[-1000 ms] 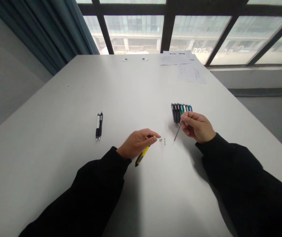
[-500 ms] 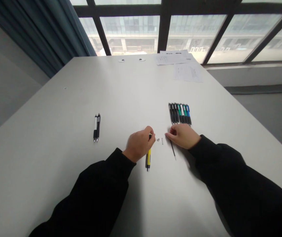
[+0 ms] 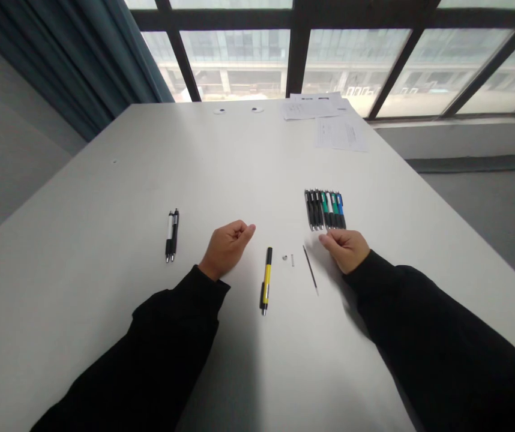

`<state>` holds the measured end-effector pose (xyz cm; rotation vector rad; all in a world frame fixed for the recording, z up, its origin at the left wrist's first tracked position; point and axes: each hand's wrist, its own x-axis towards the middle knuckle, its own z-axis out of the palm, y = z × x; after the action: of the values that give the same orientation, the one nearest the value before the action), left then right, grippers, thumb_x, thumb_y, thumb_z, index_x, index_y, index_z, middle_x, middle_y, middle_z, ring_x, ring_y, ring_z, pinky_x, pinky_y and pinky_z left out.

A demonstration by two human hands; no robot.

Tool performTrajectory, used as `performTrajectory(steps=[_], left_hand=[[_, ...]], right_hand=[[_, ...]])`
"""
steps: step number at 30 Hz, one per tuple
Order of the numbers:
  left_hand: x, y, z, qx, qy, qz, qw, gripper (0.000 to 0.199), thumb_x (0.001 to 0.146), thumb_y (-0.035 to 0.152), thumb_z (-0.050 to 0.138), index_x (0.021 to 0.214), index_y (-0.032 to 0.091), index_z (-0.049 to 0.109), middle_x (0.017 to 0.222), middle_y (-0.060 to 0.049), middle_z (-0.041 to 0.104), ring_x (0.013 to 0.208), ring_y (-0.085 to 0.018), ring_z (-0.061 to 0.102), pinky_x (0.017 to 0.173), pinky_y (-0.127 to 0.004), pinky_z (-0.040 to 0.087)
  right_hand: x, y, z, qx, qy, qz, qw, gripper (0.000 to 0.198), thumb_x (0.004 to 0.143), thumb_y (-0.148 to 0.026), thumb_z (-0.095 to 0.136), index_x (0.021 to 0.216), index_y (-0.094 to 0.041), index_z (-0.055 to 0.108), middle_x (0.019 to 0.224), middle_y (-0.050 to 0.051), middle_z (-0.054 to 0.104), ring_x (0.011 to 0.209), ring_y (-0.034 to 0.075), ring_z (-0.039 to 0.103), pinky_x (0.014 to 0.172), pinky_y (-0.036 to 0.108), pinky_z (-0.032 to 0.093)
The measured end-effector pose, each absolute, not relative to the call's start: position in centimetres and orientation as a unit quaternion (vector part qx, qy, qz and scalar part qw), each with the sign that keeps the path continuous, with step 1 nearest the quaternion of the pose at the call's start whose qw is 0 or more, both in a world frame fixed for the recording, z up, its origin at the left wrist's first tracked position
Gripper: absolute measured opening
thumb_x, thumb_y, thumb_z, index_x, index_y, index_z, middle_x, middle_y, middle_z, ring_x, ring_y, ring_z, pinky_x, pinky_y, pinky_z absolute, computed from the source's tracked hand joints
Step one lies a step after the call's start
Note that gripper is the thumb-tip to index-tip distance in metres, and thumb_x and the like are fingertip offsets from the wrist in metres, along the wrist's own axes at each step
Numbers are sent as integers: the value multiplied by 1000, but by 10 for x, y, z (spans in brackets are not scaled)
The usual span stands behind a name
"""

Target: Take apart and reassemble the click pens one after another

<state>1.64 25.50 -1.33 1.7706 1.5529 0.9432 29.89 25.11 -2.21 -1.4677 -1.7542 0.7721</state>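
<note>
"Start at the left?"

"Find a slim white-and-black click pen (image 3: 168, 237) beside an all-black click pen (image 3: 174, 235), both on the smooth white tabletop (image 3: 104, 240)."

"Next, about the left hand (image 3: 227, 247)?"

"Folded into a loose fist, now drawn back leftward from the yellow-barrelled click pen with black ends (image 3: 267, 279). Pinching that pen half a second ago; released now, leaving it flat between both hands, longer black end pointing away."

"Further right?"

"Note a tiny silvery piece (image 3: 284, 257) and a short, thin, pale piece (image 3: 292, 260), close together; too small to make out more. Then see a thin dark ink refill with a pale end (image 3: 310, 270), lying slanted."

"Touched by the right hand (image 3: 347, 247)?"

"Not any more. Shifted right, off the refill, fingers curled closed, just nearer than a tight row of black, green, white and blue click pens (image 3: 325, 209)."
</note>
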Motion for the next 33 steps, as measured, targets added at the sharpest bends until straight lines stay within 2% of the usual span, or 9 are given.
performTrajectory(steps=[5,12,19,23,26,30,33], left_hand=[[16,255,-13,680,568,347,309,38,93,41,52,63,18,44,57,6,37,56,-9,34,56,-23,29],[15,256,-14,655,573,361,336,38,89,34,51,59,20,34,56,6,30,54,-9,29,53,-25,26],[12,258,-19,667,563,351,339,40,88,31,51,59,21,26,57,7,24,54,-9,25,53,-25,23],[15,255,-16,698,565,326,296,39,89,32,51,59,21,27,56,7,25,54,-9,26,55,-25,24],[20,250,-13,769,536,257,235,43,86,42,58,58,20,35,54,6,32,53,-9,29,56,-26,22],[25,245,-10,837,497,151,170,49,73,62,71,61,19,52,56,3,48,54,-11,37,56,-26,20],[25,244,-9,842,496,134,164,38,75,53,71,63,19,57,56,3,51,54,-11,41,56,-26,21]], right_hand=[[304,257,-27,-562,-663,357,343,47,84,-47,56,50,-23,32,41,-5,32,42,9,28,44,25,22],[308,260,-28,-539,-631,438,347,49,84,-49,59,51,-24,34,38,-7,33,37,7,26,40,24,19],[308,260,-28,-539,-636,434,342,48,84,-47,59,50,-23,35,40,-7,33,39,7,26,42,25,19],[307,260,-25,-544,-658,404,328,48,85,-46,56,50,-23,33,42,-6,32,42,8,27,45,25,20],[302,258,-16,-526,-707,384,276,49,82,-50,60,52,-22,35,46,-6,33,46,8,29,48,25,23],[292,254,-2,-506,-790,320,129,41,76,-50,73,59,-20,50,53,-4,49,49,10,40,52,26,28],[286,250,6,-533,-809,243,45,30,78,-43,74,69,-19,60,63,2,63,57,15,52,56,28,33]])
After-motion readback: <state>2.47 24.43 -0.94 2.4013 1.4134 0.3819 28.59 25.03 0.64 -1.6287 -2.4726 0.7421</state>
